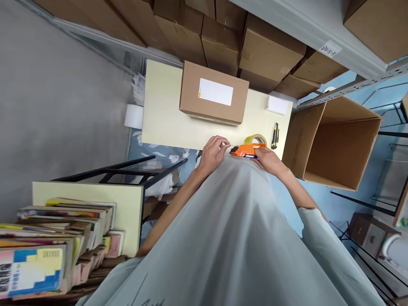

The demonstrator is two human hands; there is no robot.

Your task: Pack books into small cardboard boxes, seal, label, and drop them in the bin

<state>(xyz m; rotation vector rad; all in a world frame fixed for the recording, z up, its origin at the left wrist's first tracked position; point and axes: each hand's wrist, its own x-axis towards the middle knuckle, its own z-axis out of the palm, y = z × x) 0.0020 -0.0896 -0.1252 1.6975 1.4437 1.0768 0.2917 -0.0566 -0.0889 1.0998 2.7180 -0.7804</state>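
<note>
right hand (pixel 266 161) has a solid grip on an orange tape dispenser (pixel 242 150), centre of the frame, yellow tape roll (pixel 247 140) right up against it. left hand (pixel 211 155) sits just beside its nose, fingertips together, can't tell if they're pinching anything. black-and-yellow cutter (pixel 275 136) lies right of that on the cream table (pixel 162 110), labelled carton (pixel 214 92) farther back, brown boxes (pixel 270 51) along the top.

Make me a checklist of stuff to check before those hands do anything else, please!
1. Right hand holding the orange tape dispenser: ok.
2. Left hand clear of the dispenser's front end: cannot tell; the fingertips are close.
3. Yellow tape roll seated in the dispenser: cannot tell.
4. Closed brown box on the table, white label showing: ok.
5. Cutter apart from both hands: ok.
6. Cutter blade tucked in: cannot tell.
</note>
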